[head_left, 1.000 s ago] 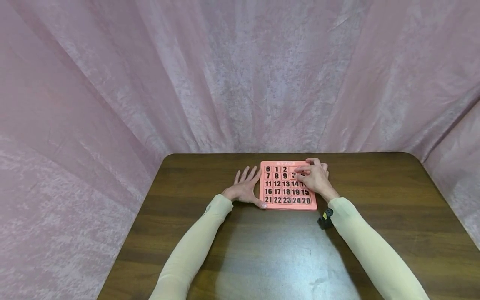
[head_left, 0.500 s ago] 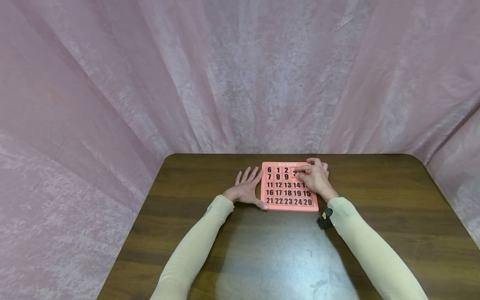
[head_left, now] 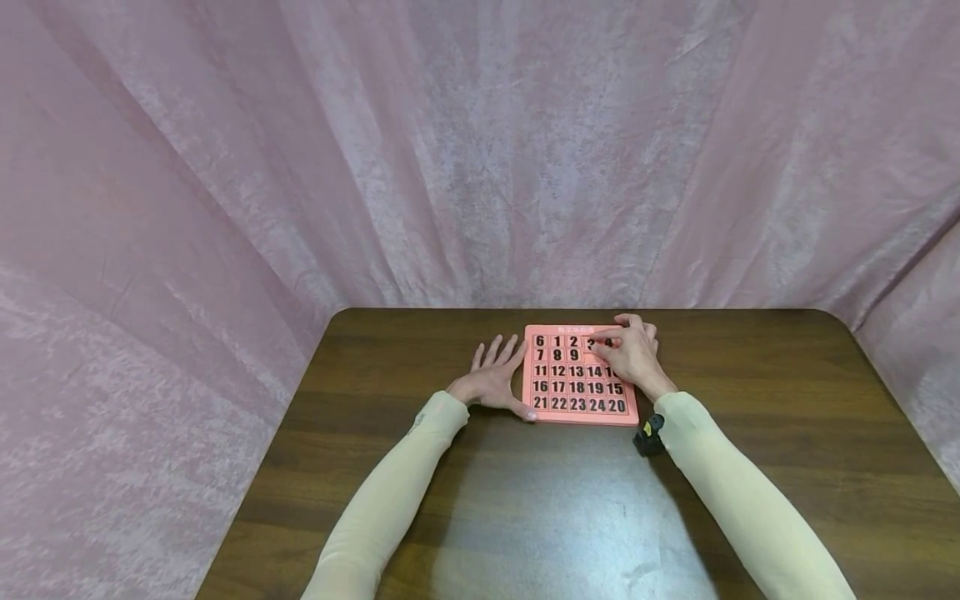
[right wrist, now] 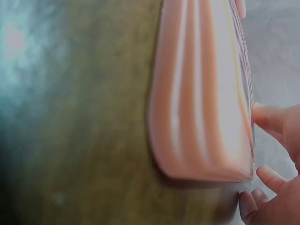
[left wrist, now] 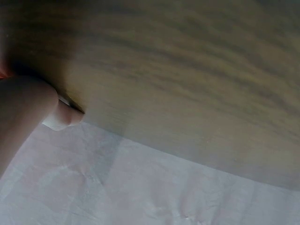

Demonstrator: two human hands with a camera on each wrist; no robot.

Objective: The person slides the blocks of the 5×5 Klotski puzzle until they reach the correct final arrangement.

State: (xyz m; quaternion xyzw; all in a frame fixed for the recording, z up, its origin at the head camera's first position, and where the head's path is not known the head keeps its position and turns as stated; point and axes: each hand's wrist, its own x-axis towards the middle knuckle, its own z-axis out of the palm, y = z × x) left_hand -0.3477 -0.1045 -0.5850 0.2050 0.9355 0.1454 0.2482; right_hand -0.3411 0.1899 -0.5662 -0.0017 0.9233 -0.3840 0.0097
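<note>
A pink number sliding puzzle (head_left: pixel 582 419) lies flat near the table's far edge, with black numerals on its square tiles. My left hand (head_left: pixel 489 383) has its fingers spread along the left side, the thumb at the lower left corner. Over the upper right part is my right hand (head_left: pixel 633 354); its thumb and index fingertips touch the number 3 tile (head_left: pixel 590 344) in the top row. This hand covers some tiles at the right. In the right wrist view the puzzle's layered pink edge (right wrist: pixel 187 117) appears beside the thumb (right wrist: pixel 269 117); its tile faces are barely visible.
The brown wooden table (head_left: pixel 360 400) has rounded far corners and a bright reflection in front of the puzzle. A pink velvety curtain (head_left: pixel 487 167) hangs behind it. A small black device (head_left: pixel 648 436) sits at the right wrist.
The number 3 tile has slid away from me, from the second row into the top row, leaving a gap beside the 9. The left hand keeps its place at the puzzle's side.
</note>
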